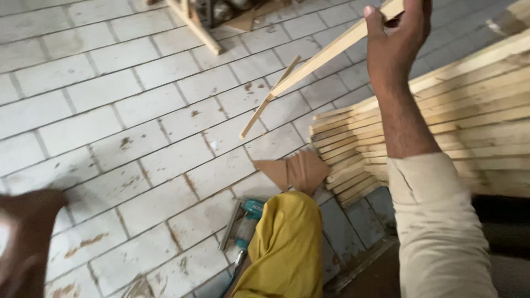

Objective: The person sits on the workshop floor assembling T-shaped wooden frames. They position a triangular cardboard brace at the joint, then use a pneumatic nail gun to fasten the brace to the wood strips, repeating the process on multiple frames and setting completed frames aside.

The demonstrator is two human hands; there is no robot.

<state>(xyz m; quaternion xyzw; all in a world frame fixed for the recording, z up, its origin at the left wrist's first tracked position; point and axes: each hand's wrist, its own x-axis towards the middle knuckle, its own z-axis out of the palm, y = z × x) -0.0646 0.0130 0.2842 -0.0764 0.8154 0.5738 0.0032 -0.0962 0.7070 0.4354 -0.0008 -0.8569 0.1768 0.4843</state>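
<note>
The right hand (398,34) has its fingers curled tight around a long wooden strip (323,57), gripping it near the top edge of the view; the strip slants down to the left above the floor, with a thinner sliver splitting off at its low end. The arm rises straight, sleeve pushed up. The left hand (25,237) is a blur at the near left; its fingers cannot be made out. A stack of strips (441,132) lies at right. A teal power tool (243,223) rests on the brick floor (110,110).
</note>
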